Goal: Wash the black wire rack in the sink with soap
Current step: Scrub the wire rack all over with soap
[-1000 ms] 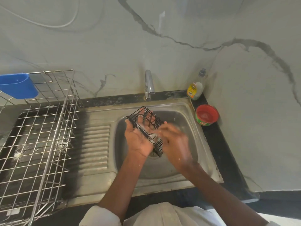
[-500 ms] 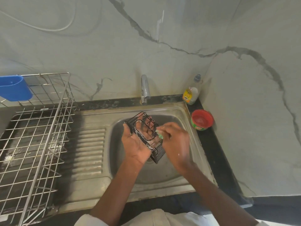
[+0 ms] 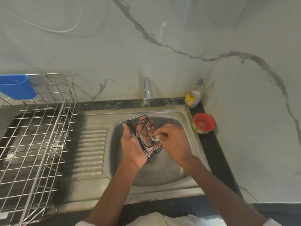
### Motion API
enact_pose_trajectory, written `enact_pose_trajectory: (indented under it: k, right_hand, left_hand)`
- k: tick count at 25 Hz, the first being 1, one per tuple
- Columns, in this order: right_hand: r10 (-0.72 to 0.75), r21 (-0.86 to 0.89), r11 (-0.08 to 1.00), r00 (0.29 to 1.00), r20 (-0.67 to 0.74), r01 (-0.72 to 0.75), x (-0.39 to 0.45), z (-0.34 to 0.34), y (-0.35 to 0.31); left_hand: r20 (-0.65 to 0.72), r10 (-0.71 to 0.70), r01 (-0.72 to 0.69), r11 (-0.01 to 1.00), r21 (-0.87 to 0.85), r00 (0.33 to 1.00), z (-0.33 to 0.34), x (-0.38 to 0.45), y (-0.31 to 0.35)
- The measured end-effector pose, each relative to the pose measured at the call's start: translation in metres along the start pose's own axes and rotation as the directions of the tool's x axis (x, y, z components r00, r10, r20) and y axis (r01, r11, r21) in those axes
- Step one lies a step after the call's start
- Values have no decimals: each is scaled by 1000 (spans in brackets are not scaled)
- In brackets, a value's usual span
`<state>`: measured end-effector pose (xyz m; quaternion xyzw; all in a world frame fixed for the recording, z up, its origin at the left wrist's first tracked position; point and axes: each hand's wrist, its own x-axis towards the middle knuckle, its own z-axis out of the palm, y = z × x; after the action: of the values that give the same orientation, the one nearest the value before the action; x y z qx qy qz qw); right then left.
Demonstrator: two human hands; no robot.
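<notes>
Over the steel sink basin (image 3: 172,173), my left hand (image 3: 132,147) cradles the small black wire rack (image 3: 145,137) in its palm, fingers showing through the wires. My right hand (image 3: 174,141) pinches a small soapy scrubber (image 3: 157,139), pale and partly hidden by the fingers, against the rack's right side. Foam clings to the rack's wires. The rack is tilted, its long side running from upper left to lower right above the drain (image 3: 152,159).
The tap (image 3: 147,92) stands behind the basin, no water visibly running. A dish-soap bottle (image 3: 193,96) and a red-topped green soap tub (image 3: 204,123) sit at the right rim. A steel drying rack (image 3: 32,144) with a blue cup holder (image 3: 16,86) fills the left counter.
The rack has turned in my left hand, and my right hand's scrubber has shifted along the rack's side. The camera view has drifted slightly.
</notes>
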<state>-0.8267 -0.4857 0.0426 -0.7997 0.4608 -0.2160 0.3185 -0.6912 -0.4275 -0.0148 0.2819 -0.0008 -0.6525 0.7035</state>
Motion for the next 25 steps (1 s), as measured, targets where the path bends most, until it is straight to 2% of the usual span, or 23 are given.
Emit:
enact_pose_trajectory:
  k: [2, 7, 9, 11, 12, 15, 16, 19, 22, 25]
  right_hand:
    - [40, 94, 995, 989, -142, -26, 9, 6, -2]
    - [-119, 28, 992, 992, -45, 120, -17, 14, -9]
    - [-30, 49, 998, 985, -173, 39, -2, 9, -3]
    - [86, 153, 987, 954, -286, -43, 21, 11, -18]
    - [72, 176, 984, 954, -290, -21, 27, 15, -29]
    - [-164, 84, 980, 968, -191, 182, 19, 26, -43]
    - [-188, 65, 977, 966, -180, 202, 19, 26, -42]
    - [-82, 119, 987, 974, -209, 109, 29, 22, -45]
    - [-185, 8, 982, 973, -135, 187, 19, 23, -48]
    - [-153, 15, 987, 967, -204, 159, 25, 18, -47]
  left_hand:
    - [1, -24, 24, 999, 27, 1000, 4, -2, -7]
    - [1, -14, 14, 999, -49, 1000, 7, -2, -1]
    - [-35, -45, 46, 998, 41, 998, 12, -3, -3]
    - [-43, -56, 60, 993, 102, 998, 21, -5, -7]
    - [-44, -57, 61, 993, 100, 997, 23, -6, -8]
    - [-71, -54, 60, 995, 86, 996, 22, -7, -5]
    - [-70, -46, 52, 994, 95, 996, 23, -9, -3]
    - [-79, -52, 59, 994, 91, 996, 21, -10, -4]
    - [-93, -53, 61, 994, 93, 994, 17, -9, -2]
    - [-53, -58, 63, 992, 108, 997, 19, -8, -1]
